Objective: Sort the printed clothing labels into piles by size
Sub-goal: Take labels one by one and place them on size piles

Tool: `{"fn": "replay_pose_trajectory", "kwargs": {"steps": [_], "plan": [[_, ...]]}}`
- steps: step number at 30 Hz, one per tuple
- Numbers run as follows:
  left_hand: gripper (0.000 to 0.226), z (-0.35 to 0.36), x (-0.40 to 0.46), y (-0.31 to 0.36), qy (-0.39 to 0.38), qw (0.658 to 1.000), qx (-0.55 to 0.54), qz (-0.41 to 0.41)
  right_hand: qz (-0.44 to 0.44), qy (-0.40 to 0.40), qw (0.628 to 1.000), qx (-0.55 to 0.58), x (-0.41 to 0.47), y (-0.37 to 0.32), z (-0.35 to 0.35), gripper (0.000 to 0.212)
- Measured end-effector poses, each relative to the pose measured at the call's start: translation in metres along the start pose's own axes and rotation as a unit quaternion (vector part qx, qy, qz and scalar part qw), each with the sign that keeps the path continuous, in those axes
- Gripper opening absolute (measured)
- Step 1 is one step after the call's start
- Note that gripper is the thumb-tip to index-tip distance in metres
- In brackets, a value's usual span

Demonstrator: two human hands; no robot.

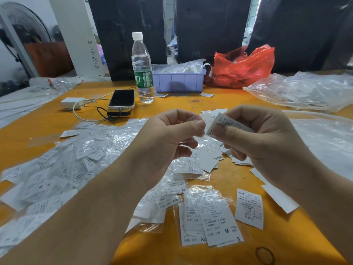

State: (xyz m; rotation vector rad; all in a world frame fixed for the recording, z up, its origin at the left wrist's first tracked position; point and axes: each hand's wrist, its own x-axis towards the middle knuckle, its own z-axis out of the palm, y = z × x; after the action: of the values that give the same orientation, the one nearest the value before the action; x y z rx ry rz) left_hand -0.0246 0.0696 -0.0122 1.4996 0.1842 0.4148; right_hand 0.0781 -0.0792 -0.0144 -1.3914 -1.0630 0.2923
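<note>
meanwhile both hands [206, 131] pinch an xl label [225, 125] above loose labels [80, 159], bottle [142, 67] and phone [122, 98] behind.

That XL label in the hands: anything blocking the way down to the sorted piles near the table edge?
Nothing visible does. The XL label, pinched by the right hand and left hand, sits above the near piles, with open air between.

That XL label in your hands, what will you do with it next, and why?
Probably pull the XL label out of its clear sleeve. The right hand pinches the label, the left hand pinches the sleeve, and the size already reads XL. Then it can go to an XL pile.
</note>
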Motion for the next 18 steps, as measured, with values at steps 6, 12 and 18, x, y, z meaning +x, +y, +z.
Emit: {"fn": "replay_pose_trajectory", "kwargs": {"steps": [6, 12, 18], "plan": [[0.007, 0.0005, -0.0007, -0.0001, 0.001, 1.0, 0.006, 0.003, 0.013, -0.022, 0.999, -0.043, 0.0014, 0.0039, -0.0014, 0.027], [0.009, 0.0016, -0.0014, 0.0001, 0.012, 1.0, 0.008, 0.01, 0.003, -0.041, 0.997, -0.06, 0.0025, 0.0054, -0.0019, 0.025], [0.012, 0.0024, -0.0029, 0.0001, 0.017, 0.999, 0.019, 0.021, 0.001, -0.055, 0.998, -0.033, 0.0022, 0.0047, -0.0009, 0.024]]}}
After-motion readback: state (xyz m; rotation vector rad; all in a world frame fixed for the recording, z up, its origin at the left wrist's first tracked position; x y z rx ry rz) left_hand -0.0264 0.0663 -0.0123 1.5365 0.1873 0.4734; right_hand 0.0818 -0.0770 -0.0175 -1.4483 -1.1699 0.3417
